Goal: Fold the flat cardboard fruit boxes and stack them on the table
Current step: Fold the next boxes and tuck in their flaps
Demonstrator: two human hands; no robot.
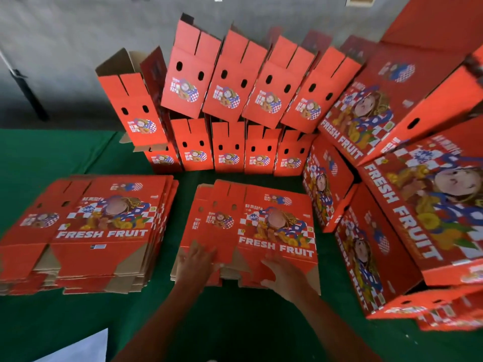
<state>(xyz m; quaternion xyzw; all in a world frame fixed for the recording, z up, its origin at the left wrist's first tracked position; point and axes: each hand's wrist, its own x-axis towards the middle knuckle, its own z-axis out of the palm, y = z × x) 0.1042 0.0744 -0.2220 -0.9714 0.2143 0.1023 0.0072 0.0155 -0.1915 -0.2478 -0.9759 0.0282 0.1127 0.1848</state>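
On the green table cloth [78, 322], two piles of flat red cardboard fruit boxes lie side by side, both printed "FRESH FRUIT". Left pile [86, 231]: untouched, well apart from either hand. Centre pile [251, 231]: both hands on its near edge.

Left hand [200, 259] lies flat on the top sheet's near-left flap, fingers spread fairly wide and straight, pressing rather than gripping. Right hand [281, 274] rests on the near-right flap, fingers extended forward, thumb down at the sheet's front edge (motion blur; cannot tell whether the thumb hooks under the edge). Both forearms bare.

Behind the piles, folded boxes [235, 100] stand on end in two tiers, upper row leaning back and to the right, flaps open at the top, handle holes facing the camera. One box [130, 100] at the row's left end tilts, its brown inside showing.

To the right, larger stack of folded boxes [407, 205] lying on their sides, tilted, printed faces toward the centre pile.
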